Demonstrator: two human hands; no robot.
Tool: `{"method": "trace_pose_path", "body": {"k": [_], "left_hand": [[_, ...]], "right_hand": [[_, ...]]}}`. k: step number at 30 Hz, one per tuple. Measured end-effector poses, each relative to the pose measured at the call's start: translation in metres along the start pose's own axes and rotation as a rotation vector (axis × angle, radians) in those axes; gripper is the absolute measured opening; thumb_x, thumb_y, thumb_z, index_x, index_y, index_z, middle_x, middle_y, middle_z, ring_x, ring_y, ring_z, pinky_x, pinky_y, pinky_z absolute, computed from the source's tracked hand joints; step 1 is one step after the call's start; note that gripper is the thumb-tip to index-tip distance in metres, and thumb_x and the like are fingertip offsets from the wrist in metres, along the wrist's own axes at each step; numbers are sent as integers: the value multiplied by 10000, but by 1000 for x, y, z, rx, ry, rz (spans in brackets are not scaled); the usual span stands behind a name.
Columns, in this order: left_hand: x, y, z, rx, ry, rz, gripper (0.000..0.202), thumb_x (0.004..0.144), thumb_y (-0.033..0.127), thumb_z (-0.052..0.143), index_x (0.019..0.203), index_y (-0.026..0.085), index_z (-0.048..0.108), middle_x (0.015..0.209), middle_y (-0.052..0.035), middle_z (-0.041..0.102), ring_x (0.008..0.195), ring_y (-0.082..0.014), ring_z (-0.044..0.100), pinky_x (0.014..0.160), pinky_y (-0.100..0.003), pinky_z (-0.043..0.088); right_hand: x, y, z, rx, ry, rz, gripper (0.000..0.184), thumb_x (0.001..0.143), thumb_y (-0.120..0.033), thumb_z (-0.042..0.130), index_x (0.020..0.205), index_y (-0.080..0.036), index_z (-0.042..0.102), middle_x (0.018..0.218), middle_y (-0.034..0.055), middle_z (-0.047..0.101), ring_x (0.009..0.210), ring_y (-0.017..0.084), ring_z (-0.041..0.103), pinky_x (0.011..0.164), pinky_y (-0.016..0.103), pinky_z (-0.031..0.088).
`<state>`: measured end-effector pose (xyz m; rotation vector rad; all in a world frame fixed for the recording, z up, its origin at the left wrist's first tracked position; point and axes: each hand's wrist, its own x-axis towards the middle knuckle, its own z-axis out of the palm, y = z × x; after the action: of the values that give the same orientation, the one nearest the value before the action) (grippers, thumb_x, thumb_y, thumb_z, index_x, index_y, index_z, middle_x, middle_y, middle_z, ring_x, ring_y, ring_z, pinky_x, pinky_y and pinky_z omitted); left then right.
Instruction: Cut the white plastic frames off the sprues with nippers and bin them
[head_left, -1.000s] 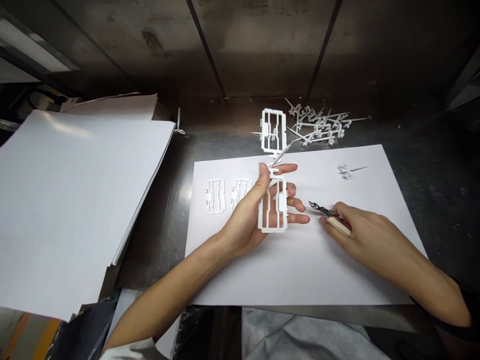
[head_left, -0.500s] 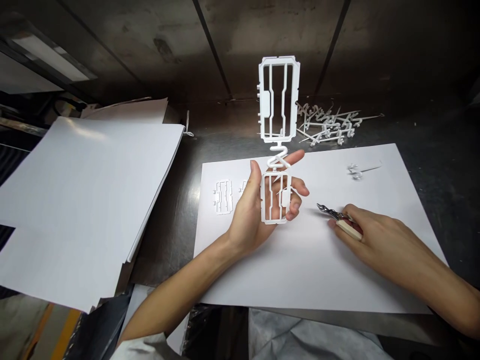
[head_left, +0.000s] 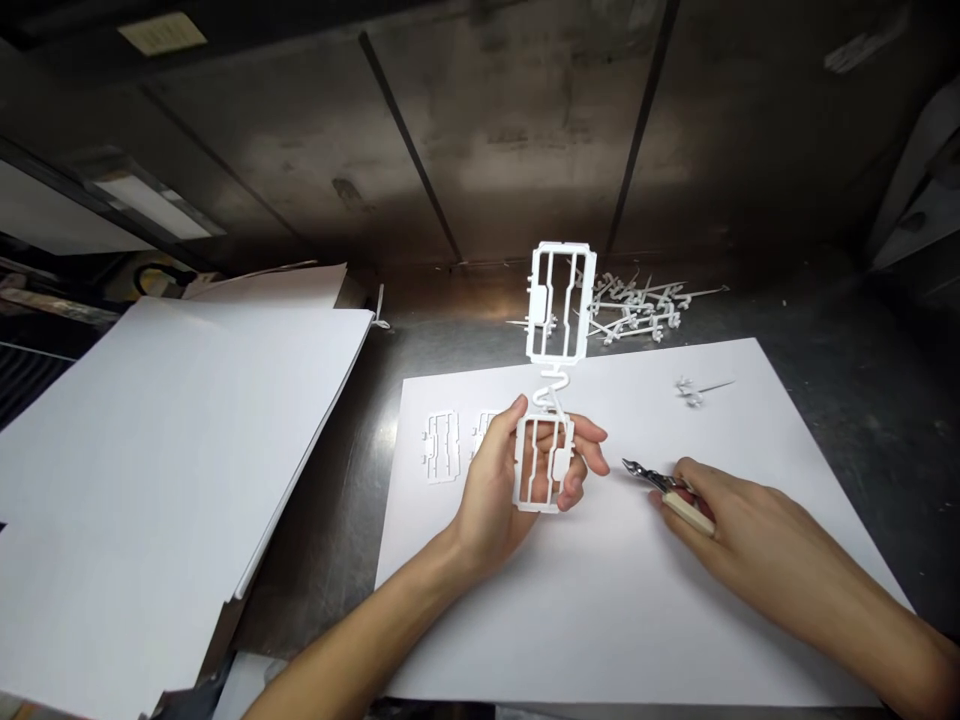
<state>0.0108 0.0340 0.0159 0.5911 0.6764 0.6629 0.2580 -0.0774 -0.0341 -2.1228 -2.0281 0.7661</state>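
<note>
My left hand point(head_left: 495, 480) is closed on a white plastic moulding point(head_left: 534, 288), made of two slotted rectangular frames joined by a curly runner point(head_left: 553, 388). The lower frame rests against the palm and fingers, and the upper one stands above the hand. In my right hand point(head_left: 739, 510) is a pair of nippers point(head_left: 686, 512) with pale handles, its metal jaws pointing left towards the moulding but apart from it. Two loose white frames lie on the white sheet; one frame point(head_left: 442, 447) shows whole, the other point(head_left: 480, 430) is partly hidden behind my left hand.
A heap of white runner scraps point(head_left: 637, 308) lies on the dark metal table point(head_left: 450, 345) behind the white sheet point(head_left: 637, 620). One more scrap point(head_left: 691, 392) sits on the sheet's far right. Large white sheets point(head_left: 187, 460) are stacked at the left. A metal wall point(head_left: 510, 150) rises behind.
The view has tipped upward, so everything sits lower in it. The moulding's upper frame has tilted away from me and looks shorter. Both hands keep their holds.
</note>
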Motion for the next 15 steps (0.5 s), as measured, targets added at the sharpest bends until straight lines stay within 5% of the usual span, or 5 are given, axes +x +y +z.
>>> {"method": "trace_pose_path", "body": {"k": [8,15], "left_hand": [[-4,0,2,125,24,24,641,1055,618,455,874,95,778,776,-166,746,591,-166,517,586,-289,377],[-4,-2,4,117,63,33,657,1097,640,372,870,122,706,746,-87,660,626,-144,530,634,-264,412]], "right_hand": [[-1,-1,6,37,-11,9,234,1109,-434,447,949,-270,496,856,-4,649,671,245,634,604,333,350],[2,1,7,73,3,24,256,1110,-454,448,943,-270,510,834,-15,634,658,232,599,613,331,338]]}}
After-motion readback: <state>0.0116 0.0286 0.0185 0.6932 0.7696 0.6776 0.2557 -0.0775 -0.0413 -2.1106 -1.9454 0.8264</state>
